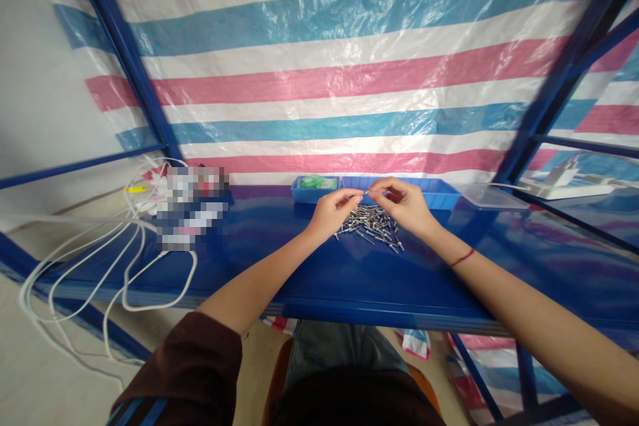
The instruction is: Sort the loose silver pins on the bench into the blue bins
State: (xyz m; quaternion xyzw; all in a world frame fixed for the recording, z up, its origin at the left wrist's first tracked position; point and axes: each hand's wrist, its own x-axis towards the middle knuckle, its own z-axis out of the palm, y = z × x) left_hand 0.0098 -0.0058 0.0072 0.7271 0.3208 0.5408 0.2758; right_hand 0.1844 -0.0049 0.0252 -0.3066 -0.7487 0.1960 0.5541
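Note:
My left hand and my right hand meet above the blue tabletop, fingertips pinched close together. Between them a small silver rivet shows, its ends hidden by the fingers of both hands. Right below lies a loose pile of rivets, thin metal pins with thicker ends, pointing every way. Behind the hands stands a long blue plastic bin, partly covered by my right hand. A smaller blue compartment on its left holds green and clear plastic packaging.
White cables loop over the table's left end beside a blurred-out patch of items. A clear plastic lid lies right of the bin. Blue metal posts frame a striped plastic sheet at the back.

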